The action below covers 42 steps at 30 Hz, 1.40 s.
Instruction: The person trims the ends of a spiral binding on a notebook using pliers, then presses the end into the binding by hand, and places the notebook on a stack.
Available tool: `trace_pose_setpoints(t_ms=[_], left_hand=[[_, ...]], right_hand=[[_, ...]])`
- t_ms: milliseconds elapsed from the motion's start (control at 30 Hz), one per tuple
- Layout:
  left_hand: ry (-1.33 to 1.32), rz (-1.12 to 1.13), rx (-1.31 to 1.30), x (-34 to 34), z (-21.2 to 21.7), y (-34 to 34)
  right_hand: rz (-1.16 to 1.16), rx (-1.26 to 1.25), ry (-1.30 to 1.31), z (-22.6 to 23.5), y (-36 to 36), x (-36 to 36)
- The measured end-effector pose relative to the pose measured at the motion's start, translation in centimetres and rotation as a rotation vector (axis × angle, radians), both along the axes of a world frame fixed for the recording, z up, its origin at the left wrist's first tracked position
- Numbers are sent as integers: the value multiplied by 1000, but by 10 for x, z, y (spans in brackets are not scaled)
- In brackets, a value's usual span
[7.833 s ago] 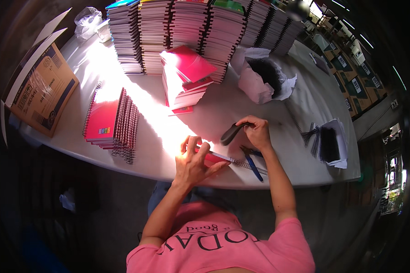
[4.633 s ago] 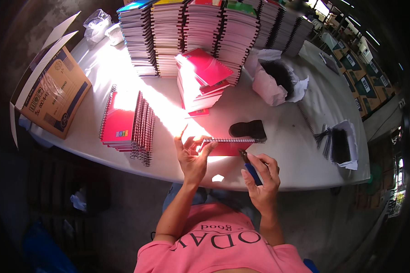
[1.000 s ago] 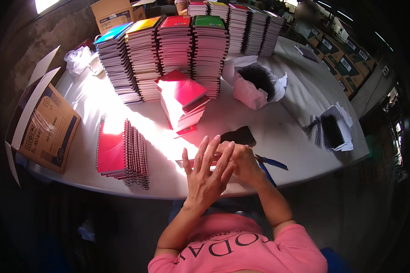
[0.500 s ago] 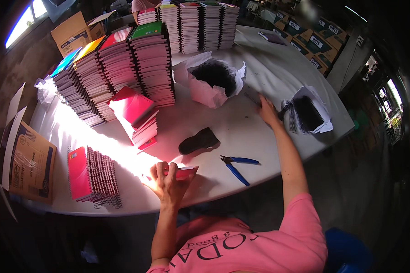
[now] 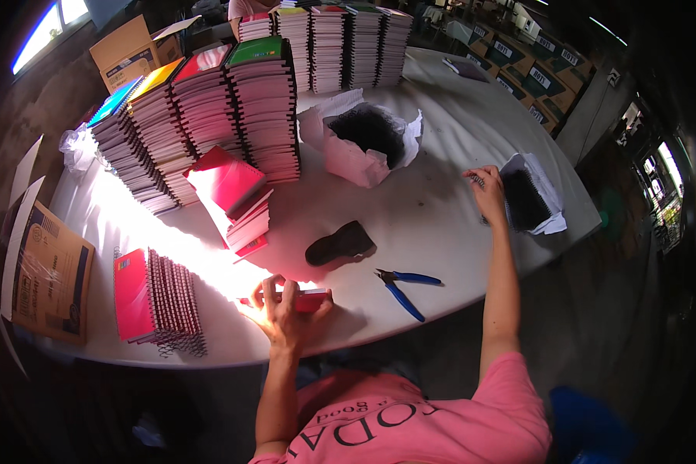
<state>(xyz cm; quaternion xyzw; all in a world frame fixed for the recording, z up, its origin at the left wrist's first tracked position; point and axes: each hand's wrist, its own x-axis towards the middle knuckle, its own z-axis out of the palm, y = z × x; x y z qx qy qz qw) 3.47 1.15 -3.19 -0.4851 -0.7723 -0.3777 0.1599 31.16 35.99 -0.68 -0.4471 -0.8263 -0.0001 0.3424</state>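
At the table's near edge my left hand (image 5: 284, 313) is closed around a red-covered notebook (image 5: 311, 298), its pages edge-up. My right hand (image 5: 487, 193) is raised over the right side of the table, fingers pinched on a dark spiral binding coil (image 5: 478, 180). Beside that hand lies a bundle of black coils (image 5: 524, 201) in white paper. Between my hands, blue-handled cutters (image 5: 404, 290) rest with their handles spread. A dark, shoe-shaped block (image 5: 340, 243) sits farther in. To the left, a fanned stack of red spiral notebooks (image 5: 155, 298) lies near the edge.
Tall stacks of notebooks (image 5: 263, 116) stand at the left and back. A leaning pile of red notebooks (image 5: 232, 193) sits before them. Torn white paper (image 5: 356, 166) wraps more black coils mid-table. Cardboard boxes (image 5: 54, 271) flank the left; others (image 5: 533, 73) pile behind right.
My right hand has moved right, toward the paper-wrapped bundle, and the coil is now at its fingertips. Loose coils beside the bundle no longer show there. My left hand keeps the notebook, tilted slightly differently.
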Motion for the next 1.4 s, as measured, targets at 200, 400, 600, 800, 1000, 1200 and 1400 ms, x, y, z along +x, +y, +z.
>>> trace_pose_setpoints(t_ms=[200,400,600,800,1000,1200,1400], left_hand=[[-81,5,50,1,-3,-1],[31,21,60,-6,-11,2],[-2,-46,67,-3,-3,-2],[26,-75,74,-5,-3,1],[2,-77,58,-4,0,-1],[-65,-108,50,-8,-10,-5],[9,-98,36,-9,-9,-7]], right_hand=[[50,-248,351,7,4,53],[-70,-398,472,2,-8,77],[-54,-470,389,-6,-14,73],[221,-498,653,-13,-9,76],[342,-615,247,16,-28,21],[505,-736,691,9,-39,-17],[535,-704,743,9,-37,-29]])
